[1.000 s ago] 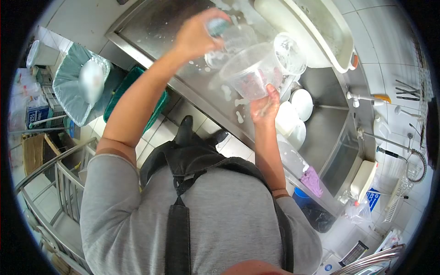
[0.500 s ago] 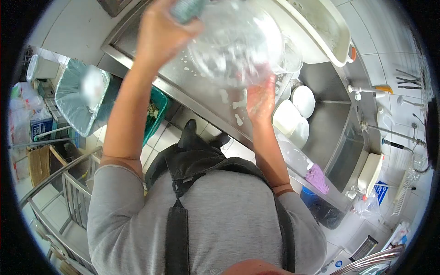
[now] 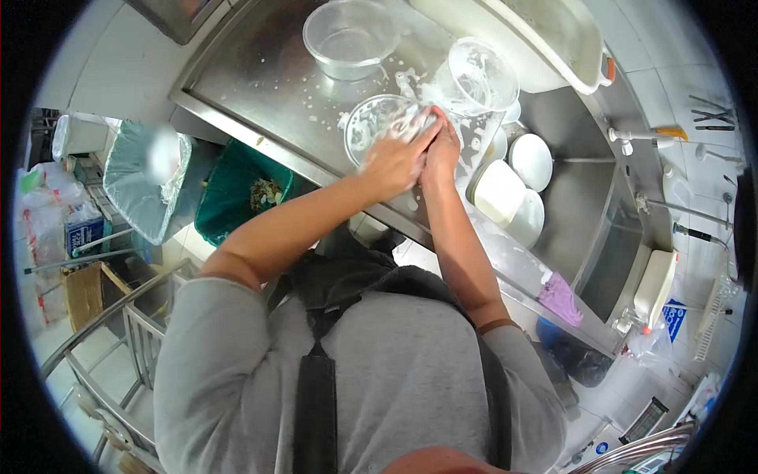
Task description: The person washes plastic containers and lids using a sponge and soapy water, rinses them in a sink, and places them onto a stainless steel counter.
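My left hand (image 3: pixel 391 162) is closed over a mass of white foam and bent in toward my right. Whatever lies under its fingers is hidden by foam and blur. My right hand (image 3: pixel 442 152) touches it and is closed at the near right rim of a soapy clear round plastic container (image 3: pixel 357 130), partly covered by the hands. Farther back on the steel counter stands another clear plastic bowl (image 3: pixel 351 43), upright. A third clear plastic container (image 3: pixel 483 75), streaked with suds, rests to the right beside the sink.
White dishes (image 3: pixel 530 162) sit in the steel sink (image 3: pixel 580 197). A large white tub (image 3: pixel 553 35) stands behind. The purple cloth (image 3: pixel 560 299) lies on the counter's near edge. Below left are a green bin (image 3: pixel 225 193) with scraps and a lined bin (image 3: pixel 142 186).
My left hand has come down and right, meeting my right hand; the green scouring pad seen in it is now hidden. A clear bowl now stands at the back of the counter.
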A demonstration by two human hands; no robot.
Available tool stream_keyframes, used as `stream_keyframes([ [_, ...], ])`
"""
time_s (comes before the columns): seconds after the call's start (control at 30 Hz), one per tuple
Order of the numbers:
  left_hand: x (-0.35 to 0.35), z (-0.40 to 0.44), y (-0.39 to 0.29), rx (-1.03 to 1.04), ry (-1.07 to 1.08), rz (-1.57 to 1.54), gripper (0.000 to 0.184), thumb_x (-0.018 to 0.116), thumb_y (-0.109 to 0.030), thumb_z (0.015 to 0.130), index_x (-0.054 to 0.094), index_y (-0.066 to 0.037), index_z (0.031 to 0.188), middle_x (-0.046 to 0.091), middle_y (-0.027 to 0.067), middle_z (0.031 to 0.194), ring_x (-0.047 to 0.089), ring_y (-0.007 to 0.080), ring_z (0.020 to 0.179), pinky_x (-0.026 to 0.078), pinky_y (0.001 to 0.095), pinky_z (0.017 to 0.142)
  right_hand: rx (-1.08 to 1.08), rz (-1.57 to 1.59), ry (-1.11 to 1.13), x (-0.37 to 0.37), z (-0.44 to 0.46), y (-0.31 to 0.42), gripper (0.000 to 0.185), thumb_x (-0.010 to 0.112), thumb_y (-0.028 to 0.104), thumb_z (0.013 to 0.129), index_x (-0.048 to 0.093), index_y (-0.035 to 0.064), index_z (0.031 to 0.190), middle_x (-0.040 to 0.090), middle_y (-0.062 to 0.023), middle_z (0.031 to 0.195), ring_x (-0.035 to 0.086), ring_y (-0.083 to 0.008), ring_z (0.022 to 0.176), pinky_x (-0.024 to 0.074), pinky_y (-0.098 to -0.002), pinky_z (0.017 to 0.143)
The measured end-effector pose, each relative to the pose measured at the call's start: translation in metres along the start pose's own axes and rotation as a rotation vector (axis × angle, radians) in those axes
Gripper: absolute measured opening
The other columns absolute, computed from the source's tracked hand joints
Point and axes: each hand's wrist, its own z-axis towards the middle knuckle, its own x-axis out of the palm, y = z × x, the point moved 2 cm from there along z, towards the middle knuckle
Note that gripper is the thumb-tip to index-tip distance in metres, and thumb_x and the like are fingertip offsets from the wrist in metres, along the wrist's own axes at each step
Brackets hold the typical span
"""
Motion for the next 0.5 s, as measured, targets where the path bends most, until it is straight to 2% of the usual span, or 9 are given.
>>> stream_keyframes([
  [0.07, -0.012, -0.022, 0.018, 0.037, 0.408, -0.152, 0.064, 0.049, -0.024, 0.091, 0.021, -0.017, 0.148, 0.018, 0.0117, 0.154, 0.017, 0.0306, 0.142, 0.014, 0.0473, 0.114, 0.013, 0.142, 0.131, -0.002, -0.003, -0.002, 0.031, 0.043, 0.011, 0.099, 0.049, -0.0068, 0.124, 0.057, -0.0172, 0.115, 0.059, -0.0227, 0.099, 0.0482, -0.0308, 0.088],
  [0.1, -0.02, -0.018, 0.026, 0.036, 0.415, -0.149, 0.064, 0.049, -0.024, 0.091, 0.021, -0.017, 0.148, 0.018, 0.0117, 0.154, 0.017, 0.0306, 0.142, 0.014, 0.0473, 0.114, 0.018, 0.147, 0.128, 0.0, -0.007, 0.0, 0.031, 0.043, 0.011, 0.099, 0.049, -0.0068, 0.124, 0.057, -0.0172, 0.115, 0.059, -0.0227, 0.099, 0.0482, -0.0308, 0.088],
  [0.17, -0.029, 0.003, 0.051, -0.055, 0.351, 0.216, 0.057, 0.038, -0.024, 0.097, 0.017, -0.015, 0.149, 0.014, 0.0082, 0.155, 0.014, 0.0314, 0.142, 0.01, 0.0482, 0.115, 0.087, 0.09, 0.229, 0.009, -0.019, 0.004, 0.033, 0.041, 0.007, 0.098, 0.043, -0.0089, 0.127, 0.056, -0.0209, 0.116, 0.059, -0.0253, 0.102, 0.048, -0.0332, 0.089],
  [0.2, -0.01, 0.007, 0.049, 0.0, 0.249, 0.237, 0.059, 0.038, -0.027, 0.096, 0.016, -0.014, 0.149, 0.015, 0.01, 0.155, 0.013, 0.0339, 0.142, 0.008, 0.0503, 0.114, 0.09, 0.099, 0.226, 0.009, -0.017, -0.002, 0.033, 0.041, 0.007, 0.098, 0.043, -0.0089, 0.127, 0.056, -0.0209, 0.116, 0.059, -0.0253, 0.102, 0.048, -0.0332, 0.089],
  [0.27, 0.006, 0.002, 0.017, -0.017, 0.264, 0.141, 0.059, 0.037, -0.026, 0.096, 0.015, -0.014, 0.149, 0.015, 0.0102, 0.155, 0.012, 0.035, 0.142, 0.008, 0.0513, 0.114, -0.143, -0.043, 0.115, 0.007, -0.008, -0.008, 0.037, 0.038, 0.003, 0.097, 0.036, -0.0103, 0.131, 0.055, -0.0254, 0.117, 0.06, -0.0308, 0.103, 0.0491, -0.0367, 0.089],
  [0.37, -0.013, -0.023, 0.019, 0.011, 0.26, -0.073, 0.061, 0.038, -0.022, 0.094, 0.013, -0.014, 0.149, 0.015, 0.011, 0.155, 0.012, 0.0381, 0.142, 0.008, 0.0541, 0.113, -0.118, 0.078, 0.103, 0.004, -0.013, -0.003, 0.039, 0.037, 0.0, 0.096, 0.032, -0.011, 0.133, 0.055, -0.0267, 0.117, 0.061, -0.0325, 0.1, 0.0492, -0.0375, 0.089],
  [0.43, -0.038, -0.031, 0.033, 0.05, 0.615, 0.243, 0.064, 0.038, -0.026, 0.095, 0.007, -0.016, 0.15, 0.011, 0.0108, 0.155, 0.012, 0.0356, 0.142, 0.004, 0.0526, 0.114, -0.096, 0.133, 0.113, 0.004, -0.017, -0.002, 0.039, 0.037, 0.0, 0.096, 0.033, -0.0109, 0.133, 0.055, -0.0266, 0.117, 0.063, -0.0318, 0.096, 0.0487, -0.0366, 0.09],
  [0.47, -0.028, -0.024, 0.052, 0.05, 0.426, 0.336, 0.067, 0.04, -0.027, 0.094, 0.005, -0.016, 0.15, 0.011, 0.0109, 0.155, 0.015, 0.0361, 0.141, 0.004, 0.0533, 0.114, -0.04, 0.103, 0.162, 0.005, -0.02, 0.0, 0.038, 0.037, 0.001, 0.097, 0.034, -0.0106, 0.133, 0.055, -0.0255, 0.118, 0.062, -0.0293, 0.096, 0.0482, -0.0347, 0.09],
  [0.5, -0.018, -0.01, 0.054, 0.048, 0.426, 0.334, 0.067, 0.04, -0.027, 0.094, 0.005, -0.016, 0.15, 0.011, 0.0109, 0.155, 0.015, 0.0361, 0.141, 0.004, 0.0533, 0.114, 0.014, 0.072, 0.213, 0.006, -0.022, 0.001, 0.037, 0.037, 0.001, 0.097, 0.036, -0.0103, 0.133, 0.055, -0.0243, 0.119, 0.062, -0.0269, 0.096, 0.0477, -0.0328, 0.09],
])
